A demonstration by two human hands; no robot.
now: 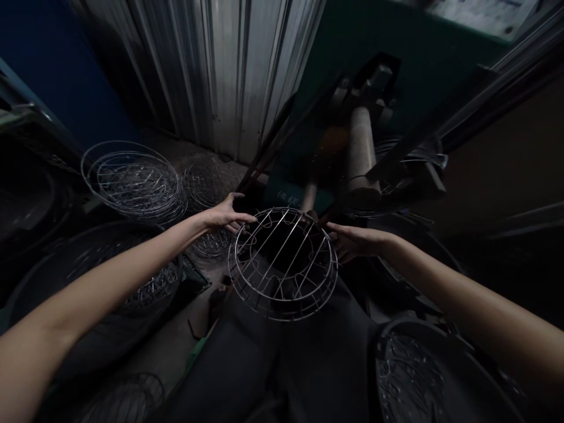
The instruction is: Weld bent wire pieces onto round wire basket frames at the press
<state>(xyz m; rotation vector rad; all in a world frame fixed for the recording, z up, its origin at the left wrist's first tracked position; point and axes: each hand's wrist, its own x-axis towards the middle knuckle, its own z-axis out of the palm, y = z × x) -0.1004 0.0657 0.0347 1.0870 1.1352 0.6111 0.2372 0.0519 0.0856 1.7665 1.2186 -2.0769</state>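
Note:
A round wire rack [284, 255], two rings deep with straight parallel bars across its top and bent wire loops below, is between my hands over my lap. My left hand [224, 215] grips its upper left rim, the thumb along the top ring and the index finger sticking out away from it. At the right rim, my right hand [355, 239] holds the rack with its fingers against the outer wires; part of the grip is in shadow. Just beyond the rack, the lower rod [309, 197] of a green machine comes close to its far edge.
The green machine [282, 188] carries a thick metal cylinder [363, 147]. Wire rings and racks [132, 182] are piled at left, above a dark tub [30, 294] of wire parts. Bent wire pieces [409, 376] fill part of another tub [392, 329] at lower right. Corrugated sheeting [220, 76] stands behind.

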